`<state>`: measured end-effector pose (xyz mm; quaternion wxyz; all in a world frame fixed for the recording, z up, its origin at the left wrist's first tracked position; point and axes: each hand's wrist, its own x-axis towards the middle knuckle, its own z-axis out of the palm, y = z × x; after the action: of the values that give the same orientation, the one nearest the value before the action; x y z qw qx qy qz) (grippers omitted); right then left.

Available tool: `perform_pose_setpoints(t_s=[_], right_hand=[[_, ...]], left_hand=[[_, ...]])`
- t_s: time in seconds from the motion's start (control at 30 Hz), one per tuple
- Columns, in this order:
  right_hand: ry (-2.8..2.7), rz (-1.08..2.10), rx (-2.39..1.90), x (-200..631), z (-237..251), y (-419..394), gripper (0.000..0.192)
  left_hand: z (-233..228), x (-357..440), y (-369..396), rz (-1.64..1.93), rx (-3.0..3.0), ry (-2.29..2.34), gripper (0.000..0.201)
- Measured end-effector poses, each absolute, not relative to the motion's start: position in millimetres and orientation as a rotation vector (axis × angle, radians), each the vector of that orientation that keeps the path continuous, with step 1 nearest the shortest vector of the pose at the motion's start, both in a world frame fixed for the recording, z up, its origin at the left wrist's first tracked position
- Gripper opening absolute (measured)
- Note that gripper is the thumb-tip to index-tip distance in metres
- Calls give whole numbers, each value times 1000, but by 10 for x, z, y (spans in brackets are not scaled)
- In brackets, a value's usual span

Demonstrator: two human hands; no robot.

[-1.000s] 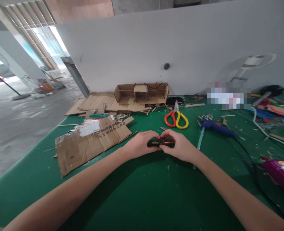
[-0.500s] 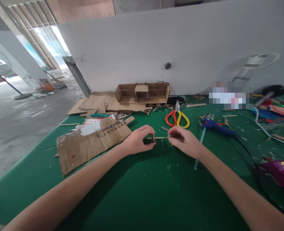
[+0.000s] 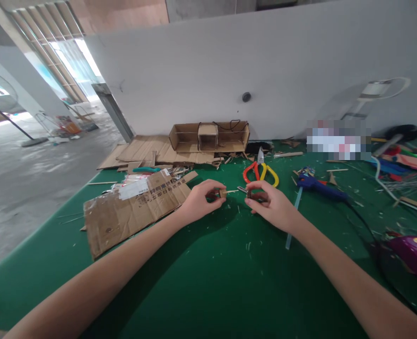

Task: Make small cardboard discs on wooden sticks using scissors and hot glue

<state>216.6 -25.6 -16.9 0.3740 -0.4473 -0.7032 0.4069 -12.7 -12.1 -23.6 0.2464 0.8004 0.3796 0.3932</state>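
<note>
My left hand (image 3: 205, 200) is closed, pinching a small brown cardboard piece (image 3: 223, 193) between thumb and fingers. From that piece a thin wooden stick (image 3: 232, 191) sticks out toward the right. Across a short gap, my right hand (image 3: 270, 205) grips a small brownish piece (image 3: 249, 193) at its fingertips; its exact kind is too small to make out. A narrow metal blade-like tool (image 3: 241, 189) lies just behind the right fingertips. Scissors (image 3: 261, 173) with one red and one yellow handle rest beyond the right hand.
A printed cardboard sheet (image 3: 123, 212) lies left on the green table (image 3: 208, 282). At the back stands a cardboard box structure (image 3: 208, 136). To the right are a blue glue gun (image 3: 321, 187) with a clear glue stick (image 3: 289, 240) and a purple device (image 3: 413, 254).
The stick's right end has come apart from my right hand, leaving a gap. The cardboard piece in my left hand has turned and risen slightly.
</note>
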Motion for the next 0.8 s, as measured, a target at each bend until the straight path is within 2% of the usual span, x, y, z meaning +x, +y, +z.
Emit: perform_pose_setpoints(t_s=[0.37,0.8], right_hand=[[-1961,833,-1103,2128,-113,-328,35],[-1920,816,-1150,2121,-124,-310,35]], left_hand=[[-245,-102,-162,997,2309,987,25],[-257,-78,-184,1007,2296,1000,25]])
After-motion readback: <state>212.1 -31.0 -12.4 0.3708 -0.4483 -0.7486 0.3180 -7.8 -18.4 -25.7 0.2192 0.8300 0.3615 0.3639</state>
